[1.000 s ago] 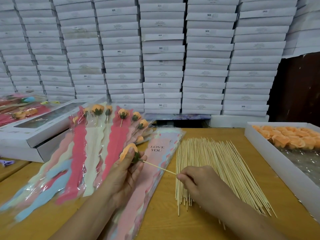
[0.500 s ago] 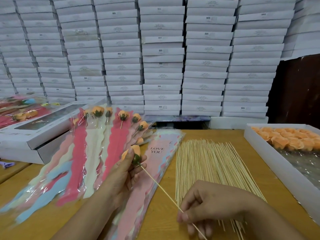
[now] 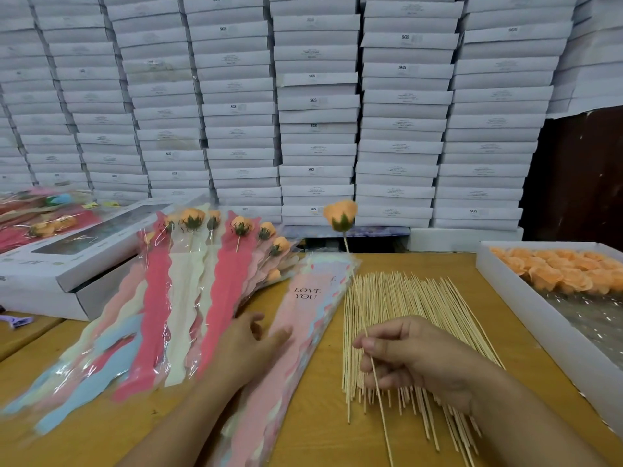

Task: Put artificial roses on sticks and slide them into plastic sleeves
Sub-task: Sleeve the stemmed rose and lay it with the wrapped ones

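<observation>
- Right hand (image 3: 414, 358): thumb and curled fingers pinch 1 thin wooden stick (image 3: 359, 298) at about mid-length; the stick runs near-upright, tilted slightly left toward its top, with its lower end passing below the hand to the bottom edge of the view.
- Orange rose (image 3: 341, 214): seated on the stick's top end, green calyx down, held up in the air above the table's far edge and in front of the box wall.
- Left hand (image 3: 249, 348): fingers straight and spread, gripping nothing; palm down on the stack of empty sleeves (image 3: 303, 318), fingertips toward the pink top sleeve printed "LOVE YOU".
- Loose sticks (image 3: 414, 298): 1 fanned pile flat on the wooden table (image 3: 313, 416), directly under and beyond the right hand, just right of the empty sleeves.
- Finished roses in sleeves (image 3: 202, 264): overlapping fan of red, cream, pink and blue sleeves left of the left hand, orange heads at the far end, leaning onto a white windowed box (image 3: 67, 264).
- White tray (image 3: 539, 315): at the right edge of the table, holding loose orange rose heads (image 3: 566, 267) at its far end.
- Stacked white boxes (image 3: 317, 106): columns fill the background behind the table.
</observation>
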